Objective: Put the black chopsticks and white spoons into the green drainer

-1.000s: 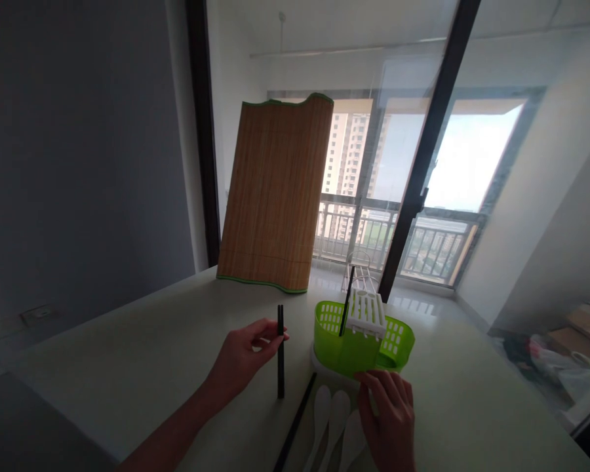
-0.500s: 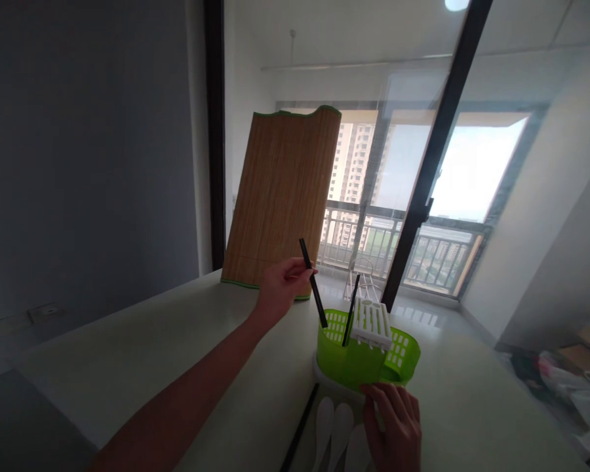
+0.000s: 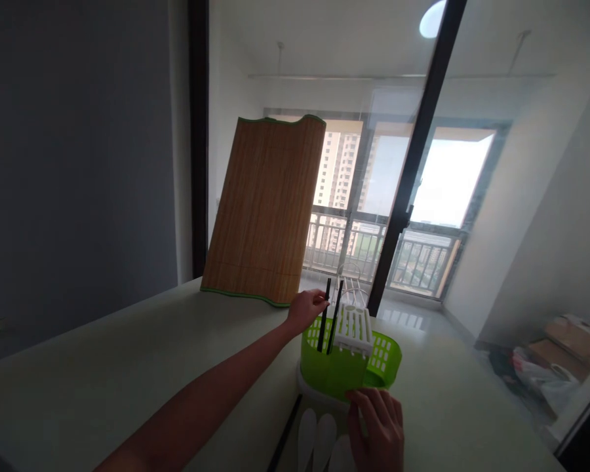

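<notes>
A green slotted utensil holder (image 3: 334, 370) with a white insert (image 3: 354, 323) stands on the pale table (image 3: 128, 367). My left hand (image 3: 306, 308) pinches a black chopstick (image 3: 323, 314) that stands in the holder beside a second black chopstick (image 3: 334, 316). My right hand (image 3: 378, 429) rests its fingers on the holder's near base. Below the holder lie white spoons (image 3: 317, 436) and another black chopstick (image 3: 281, 439) flat on the table.
A bamboo mat (image 3: 265, 210) stands upright at the table's far edge. Behind it are glass doors with a dark frame (image 3: 408, 190) and a balcony railing. Boxes and bags (image 3: 545, 354) lie on the floor at the right.
My left hand lifted the chopstick from the table, carried it up and right, and lowered it into the green holder. My right hand stayed at the holder's base.
</notes>
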Demonstrator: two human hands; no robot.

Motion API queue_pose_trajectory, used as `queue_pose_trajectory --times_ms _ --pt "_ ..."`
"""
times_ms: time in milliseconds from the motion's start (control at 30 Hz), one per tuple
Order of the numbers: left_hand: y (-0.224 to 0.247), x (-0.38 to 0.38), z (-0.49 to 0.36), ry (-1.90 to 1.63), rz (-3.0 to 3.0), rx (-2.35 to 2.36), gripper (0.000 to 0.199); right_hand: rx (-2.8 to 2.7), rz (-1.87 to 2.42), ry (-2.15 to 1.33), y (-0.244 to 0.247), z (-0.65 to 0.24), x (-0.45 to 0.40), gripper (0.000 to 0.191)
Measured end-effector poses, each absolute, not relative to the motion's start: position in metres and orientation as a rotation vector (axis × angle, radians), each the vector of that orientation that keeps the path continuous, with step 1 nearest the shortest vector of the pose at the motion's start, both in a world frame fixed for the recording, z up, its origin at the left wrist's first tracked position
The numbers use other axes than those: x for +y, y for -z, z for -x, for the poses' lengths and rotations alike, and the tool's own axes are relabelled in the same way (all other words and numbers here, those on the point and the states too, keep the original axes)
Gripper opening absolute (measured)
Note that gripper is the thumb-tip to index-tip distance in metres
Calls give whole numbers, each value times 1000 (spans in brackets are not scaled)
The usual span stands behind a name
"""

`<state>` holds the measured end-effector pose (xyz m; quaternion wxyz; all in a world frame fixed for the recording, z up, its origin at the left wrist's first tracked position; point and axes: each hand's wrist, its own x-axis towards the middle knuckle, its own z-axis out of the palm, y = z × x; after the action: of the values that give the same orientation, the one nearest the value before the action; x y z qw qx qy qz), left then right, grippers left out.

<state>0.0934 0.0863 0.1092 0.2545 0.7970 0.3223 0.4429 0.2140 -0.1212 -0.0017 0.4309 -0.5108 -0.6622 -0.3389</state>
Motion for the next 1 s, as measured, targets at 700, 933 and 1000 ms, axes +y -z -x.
queue_pose_trajectory --times_ms 700,933,1000 --pt "-108 68 -77 -1138 -2326 1036 36 -1642 1312 761 0 -211 -124 16" --pt "-61 12 -11 -1033 -2367 1192 23 -1655 1317 717 -3 -205 -126 18" --pt "-40 -7 3 -845 -2409 1233 21 -1675 1304 704 -3 -203 -126 18"
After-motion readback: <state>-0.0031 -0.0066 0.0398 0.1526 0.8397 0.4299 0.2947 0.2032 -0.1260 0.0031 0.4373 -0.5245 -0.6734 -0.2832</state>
